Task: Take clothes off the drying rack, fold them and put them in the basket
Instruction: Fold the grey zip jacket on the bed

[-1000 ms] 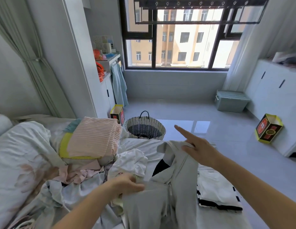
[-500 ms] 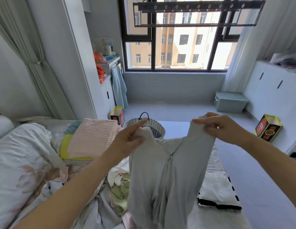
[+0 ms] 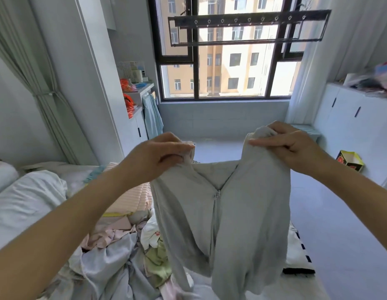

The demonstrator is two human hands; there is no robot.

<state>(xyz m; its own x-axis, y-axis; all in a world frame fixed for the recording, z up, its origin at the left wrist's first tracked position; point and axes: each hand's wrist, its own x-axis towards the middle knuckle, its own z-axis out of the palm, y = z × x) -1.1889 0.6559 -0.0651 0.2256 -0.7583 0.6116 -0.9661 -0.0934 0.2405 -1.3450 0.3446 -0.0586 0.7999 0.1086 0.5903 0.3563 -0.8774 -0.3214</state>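
A light grey zip-up garment (image 3: 227,213) hangs in the air in front of me, zipper facing me. My left hand (image 3: 160,156) pinches its upper left shoulder. At the upper right shoulder my right hand (image 3: 289,146) grips the fabric. The garment's lower part hangs down over the bed. The black drying rack (image 3: 248,22) hangs bare in front of the window, high up. The basket is hidden behind the raised garment.
A heap of unfolded clothes (image 3: 123,245) lies on the bed at lower left, beside a pink striped folded pile (image 3: 132,198). A white and black folded item (image 3: 298,254) lies at the right of the bed. A yellow box (image 3: 350,163) stands on the floor.
Both hands have lifted the grey garment from the bed up to chest height and spread it wide by the shoulders. It now covers the basket.
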